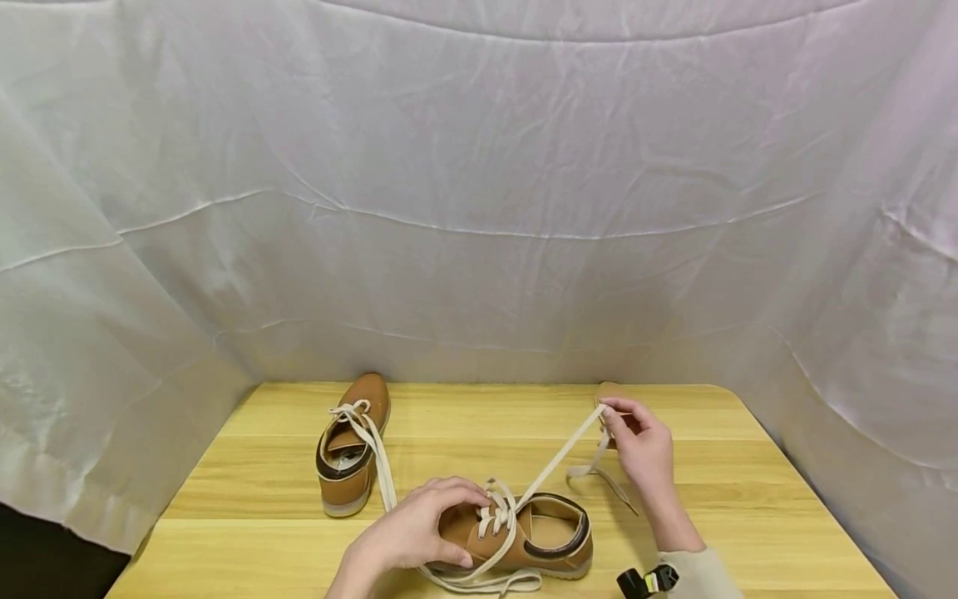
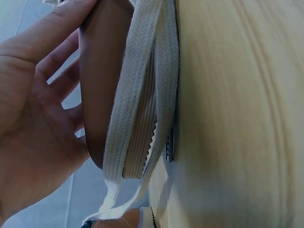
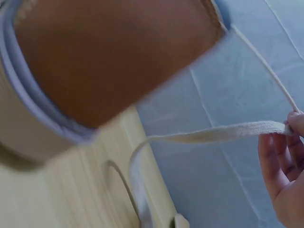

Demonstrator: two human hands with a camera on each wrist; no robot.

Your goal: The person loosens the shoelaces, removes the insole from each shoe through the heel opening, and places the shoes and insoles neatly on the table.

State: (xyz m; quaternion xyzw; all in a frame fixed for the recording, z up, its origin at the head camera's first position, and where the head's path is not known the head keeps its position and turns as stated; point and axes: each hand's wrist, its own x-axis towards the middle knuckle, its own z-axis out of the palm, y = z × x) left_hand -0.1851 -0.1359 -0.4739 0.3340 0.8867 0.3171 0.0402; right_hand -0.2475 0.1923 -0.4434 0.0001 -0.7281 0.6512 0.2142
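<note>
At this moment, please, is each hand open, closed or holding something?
Left hand: holding the nearest brown shoe by its front part.
Right hand: pinching a pale shoelace.

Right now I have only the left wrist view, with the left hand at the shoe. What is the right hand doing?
Observer: In the head view, the right hand pinches a cream lace, which runs straight from there down to the shoe.
Operator: Does the lace stop at the pinch?
Observer: No. Beyond the pinch, a loose end droops toward the table.
Operator: And can you see into the opening of the shoe under the left hand?
Observer: Yes, the head camera looks down into it; a tan insole shows inside the dark collar.
</note>
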